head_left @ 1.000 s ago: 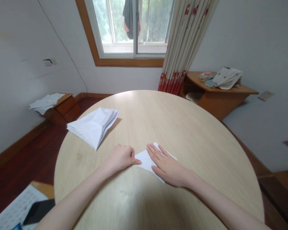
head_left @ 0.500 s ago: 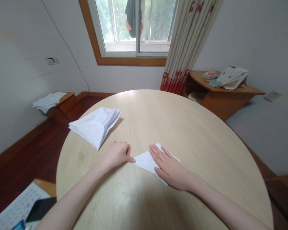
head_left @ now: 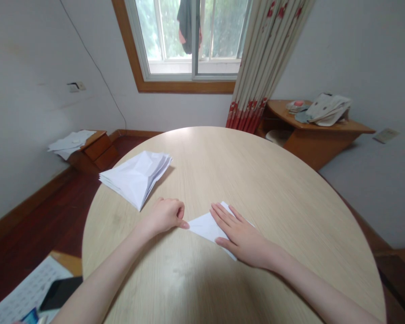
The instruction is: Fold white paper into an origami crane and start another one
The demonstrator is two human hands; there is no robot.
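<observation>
A small folded white paper point(head_left: 205, 225) lies on the round light-wood table point(head_left: 256, 180) near its front. My right hand point(head_left: 240, 235) rests flat on the paper's right part, fingers stretched out and together. My left hand point(head_left: 165, 215) is curled into a loose fist, its fingertip pressing the paper's pointed left tip against the table. A stack of several folded white papers point(head_left: 137, 176) sits to the left of my left hand, apart from it.
A low wooden drawer unit with papers point(head_left: 84, 146) stands on the dark floor at left. At right is a wooden corner shelf point(head_left: 310, 128) holding a bag and dishes, beside a striped curtain point(head_left: 263, 63). A dark phone on a sheet point(head_left: 59, 292) lies at bottom left.
My left fingertip has slid left along the paper's edge to its tip. My right hand stays flat on the paper. The view shifted slightly.
</observation>
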